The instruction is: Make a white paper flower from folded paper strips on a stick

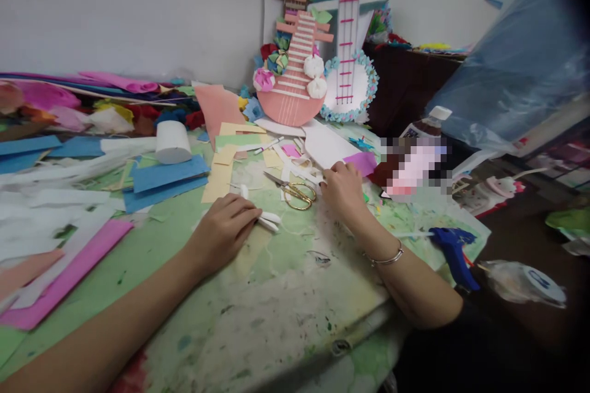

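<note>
My left hand (225,230) rests on the table with its fingers closed over a white, narrow folded piece (270,219), perhaps paper or foam. Its ends stick out on both sides of the fingers. My right hand (343,190), with a thin bracelet at the wrist, has curled fingers at the edge of some white paper scraps (302,172); whether anything is pinched in them is hidden. Between the hands lie gold-handled scissors (299,195), blades pointing left and away. A large white cut-out (329,146) lies just beyond my right hand.
Paper lute-like models, one pink (290,101) and one white and blue (350,83), lean on the wall. A white roll (173,142) and blue paper (168,178) lie at left. A blue glue gun (455,255) and a bottle (426,126) are at right.
</note>
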Demonstrator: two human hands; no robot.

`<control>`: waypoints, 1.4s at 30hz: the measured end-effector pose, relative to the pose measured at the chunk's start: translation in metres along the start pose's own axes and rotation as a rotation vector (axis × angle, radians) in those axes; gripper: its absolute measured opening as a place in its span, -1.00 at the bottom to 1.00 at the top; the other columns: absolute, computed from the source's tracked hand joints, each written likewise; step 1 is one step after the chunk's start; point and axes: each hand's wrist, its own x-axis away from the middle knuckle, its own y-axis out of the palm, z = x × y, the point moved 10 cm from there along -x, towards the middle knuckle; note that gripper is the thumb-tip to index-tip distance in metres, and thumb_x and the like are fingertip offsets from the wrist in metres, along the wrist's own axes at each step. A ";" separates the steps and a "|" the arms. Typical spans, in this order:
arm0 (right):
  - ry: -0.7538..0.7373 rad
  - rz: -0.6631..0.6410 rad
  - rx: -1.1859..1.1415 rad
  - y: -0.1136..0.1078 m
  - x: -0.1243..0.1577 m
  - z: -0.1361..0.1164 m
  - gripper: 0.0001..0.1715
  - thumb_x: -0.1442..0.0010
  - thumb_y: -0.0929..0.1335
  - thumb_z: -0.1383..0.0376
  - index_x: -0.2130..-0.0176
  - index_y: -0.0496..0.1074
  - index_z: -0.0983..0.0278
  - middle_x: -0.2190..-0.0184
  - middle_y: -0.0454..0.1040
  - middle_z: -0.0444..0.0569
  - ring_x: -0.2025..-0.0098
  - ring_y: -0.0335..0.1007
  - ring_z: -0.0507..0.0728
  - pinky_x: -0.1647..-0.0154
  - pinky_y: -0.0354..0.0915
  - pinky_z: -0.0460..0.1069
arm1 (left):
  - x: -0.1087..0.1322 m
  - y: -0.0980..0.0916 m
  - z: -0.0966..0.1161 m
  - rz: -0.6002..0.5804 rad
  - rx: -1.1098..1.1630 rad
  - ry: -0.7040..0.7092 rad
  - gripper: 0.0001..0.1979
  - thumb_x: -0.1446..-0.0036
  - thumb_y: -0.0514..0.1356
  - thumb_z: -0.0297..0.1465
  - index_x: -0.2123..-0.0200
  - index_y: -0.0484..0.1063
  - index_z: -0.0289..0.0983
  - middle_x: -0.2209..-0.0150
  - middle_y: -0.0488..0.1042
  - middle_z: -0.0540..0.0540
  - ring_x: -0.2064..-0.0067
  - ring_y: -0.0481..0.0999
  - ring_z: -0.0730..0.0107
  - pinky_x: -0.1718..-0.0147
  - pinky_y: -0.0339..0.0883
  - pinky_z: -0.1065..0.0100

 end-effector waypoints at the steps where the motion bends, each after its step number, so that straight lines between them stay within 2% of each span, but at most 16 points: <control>1: -0.060 -0.003 -0.049 0.003 0.000 -0.007 -0.74 -0.22 0.26 0.40 0.15 0.50 0.36 0.13 0.39 0.21 0.04 0.21 0.32 0.08 0.16 0.14 | 0.000 -0.001 -0.001 0.012 0.000 -0.009 -0.79 -0.26 0.06 -0.45 0.18 0.50 -0.27 0.22 0.52 -0.17 0.15 0.40 0.23 0.12 0.31 0.17; 4: -0.239 -0.061 -0.235 0.015 0.003 -0.032 -0.71 -0.25 0.29 0.33 0.04 0.45 0.36 0.10 0.38 0.16 0.05 0.25 0.21 0.05 0.19 0.04 | 0.001 -0.006 -0.004 0.066 0.023 -0.022 -0.80 -0.26 0.08 -0.45 0.22 0.51 -0.28 0.25 0.53 -0.17 0.18 0.41 0.26 0.15 0.34 0.20; 6: -0.274 -0.099 -0.274 0.023 0.003 -0.041 -0.72 -0.26 0.30 0.29 0.06 0.45 0.35 0.13 0.38 0.14 0.09 0.28 0.18 0.07 0.20 0.01 | 0.001 -0.010 -0.007 0.110 0.046 -0.033 -0.80 -0.25 0.08 -0.45 0.25 0.52 -0.28 0.28 0.53 -0.17 0.21 0.42 0.29 0.20 0.37 0.24; 10: -0.235 -0.101 -0.232 0.028 -0.001 -0.043 -0.71 -0.22 0.35 0.22 0.12 0.46 0.37 0.17 0.39 0.14 0.13 0.29 0.19 0.07 0.20 0.03 | 0.003 -0.018 -0.016 0.179 0.071 -0.093 -0.79 -0.25 0.10 -0.41 0.28 0.55 -0.24 0.29 0.55 -0.14 0.26 0.47 0.33 0.24 0.40 0.29; 13: -0.232 -0.108 -0.231 0.027 -0.002 -0.045 -0.73 -0.22 0.36 0.24 0.14 0.48 0.37 0.18 0.39 0.14 0.12 0.30 0.19 0.08 0.20 0.02 | 0.004 -0.020 -0.025 0.185 0.085 -0.165 -0.80 -0.23 0.12 -0.38 0.29 0.57 -0.22 0.30 0.57 -0.11 0.26 0.52 0.34 0.26 0.43 0.32; 16: -0.206 -0.112 -0.232 0.024 -0.001 -0.047 -0.81 -0.22 0.34 0.30 0.19 0.47 0.37 0.09 0.36 0.17 0.11 0.32 0.17 0.11 0.21 -0.01 | 0.005 -0.023 -0.031 0.194 0.140 -0.227 -0.81 -0.20 0.15 -0.35 0.29 0.58 -0.22 0.32 0.59 -0.08 0.28 0.55 0.34 0.28 0.44 0.34; 18: -0.177 -0.135 -0.218 0.023 -0.002 -0.047 -0.82 -0.23 0.33 0.30 0.22 0.45 0.38 0.05 0.36 0.19 0.13 0.35 0.16 0.15 0.21 -0.02 | 0.006 -0.024 -0.035 0.202 0.195 -0.280 -0.83 -0.16 0.18 -0.34 0.31 0.58 -0.22 0.33 0.61 -0.07 0.29 0.57 0.34 0.29 0.45 0.34; 20: -0.160 -0.194 -0.219 0.025 -0.003 -0.048 -0.81 -0.24 0.32 0.30 0.17 0.40 0.38 0.12 0.41 0.17 0.18 0.37 0.16 0.21 0.20 -0.04 | 0.008 -0.023 -0.042 0.207 0.242 -0.365 -0.85 -0.13 0.21 -0.34 0.31 0.58 -0.22 0.32 0.62 -0.06 0.29 0.59 0.33 0.25 0.46 0.33; 23: -0.137 -0.321 -0.286 0.030 -0.005 -0.048 -0.60 -0.18 0.33 0.34 -0.02 0.25 0.39 0.27 0.49 0.09 0.30 0.38 0.13 0.35 0.15 -0.07 | 0.014 -0.022 -0.057 0.233 0.306 -0.540 -0.84 -0.08 0.25 -0.32 0.30 0.59 -0.23 0.28 0.63 -0.08 0.26 0.60 0.29 0.21 0.47 0.32; 25: -0.119 -0.380 -0.278 0.032 -0.006 -0.047 -0.45 -0.07 0.37 0.36 -0.05 0.21 0.40 0.35 0.50 0.06 0.38 0.36 0.13 0.43 0.09 -0.07 | 0.017 -0.019 -0.064 0.235 0.381 -0.622 -0.83 -0.06 0.25 -0.31 0.30 0.59 -0.25 0.28 0.63 -0.09 0.25 0.60 0.29 0.26 0.48 0.35; 29: -0.125 -0.379 -0.205 0.026 -0.005 -0.045 -0.33 0.05 0.36 0.35 -0.06 0.20 0.45 0.47 0.48 0.03 0.45 0.32 0.16 0.50 0.02 -0.05 | 0.018 -0.015 -0.069 0.240 0.485 -0.673 -0.87 -0.02 0.27 -0.33 0.39 0.57 -0.27 0.38 0.61 -0.08 0.34 0.58 0.35 0.35 0.46 0.40; 33: -0.086 -0.371 -0.394 0.024 -0.004 -0.031 -0.19 0.12 0.35 0.37 -0.14 0.15 0.41 0.46 0.50 -0.04 0.47 0.34 0.11 0.49 0.10 -0.06 | 0.020 -0.010 -0.073 0.236 0.595 -0.717 -0.88 -0.04 0.24 -0.37 0.39 0.55 -0.29 0.39 0.60 -0.08 0.35 0.58 0.38 0.34 0.47 0.41; 35: -0.050 -0.385 -0.520 0.028 -0.003 -0.020 -0.24 0.11 0.34 0.37 -0.13 0.20 0.35 0.45 0.50 -0.08 0.52 0.32 0.06 0.50 0.12 -0.07 | 0.021 -0.007 -0.075 0.232 0.633 -0.737 -0.87 -0.06 0.21 -0.39 0.37 0.56 -0.29 0.38 0.60 -0.08 0.34 0.59 0.39 0.32 0.48 0.41; 38: -0.071 -0.326 -0.635 0.024 -0.001 -0.014 -0.50 0.02 0.37 0.26 0.05 0.40 0.32 0.54 0.40 -0.15 0.56 0.23 0.01 0.53 0.09 -0.08 | 0.021 -0.008 -0.076 0.240 0.629 -0.744 -0.87 -0.07 0.21 -0.41 0.35 0.56 -0.29 0.34 0.61 -0.09 0.33 0.60 0.39 0.31 0.47 0.40; 40: -0.137 -0.267 -0.693 0.014 0.004 -0.021 -0.58 0.00 0.42 0.16 0.15 0.47 0.31 0.60 0.31 -0.18 0.57 0.16 -0.01 0.55 0.05 -0.08 | 0.021 -0.010 -0.076 0.246 0.591 -0.734 -0.88 -0.07 0.21 -0.43 0.37 0.57 -0.29 0.34 0.60 -0.09 0.35 0.58 0.41 0.33 0.44 0.42; 42: -0.232 -0.245 -0.741 0.002 0.013 -0.035 -0.56 -0.02 0.43 0.11 0.14 0.49 0.30 0.63 0.24 -0.21 0.59 0.09 -0.03 0.58 0.02 -0.09 | 0.020 -0.011 -0.076 0.244 0.562 -0.724 -0.89 -0.07 0.22 -0.43 0.38 0.57 -0.29 0.37 0.59 -0.07 0.38 0.56 0.43 0.37 0.40 0.43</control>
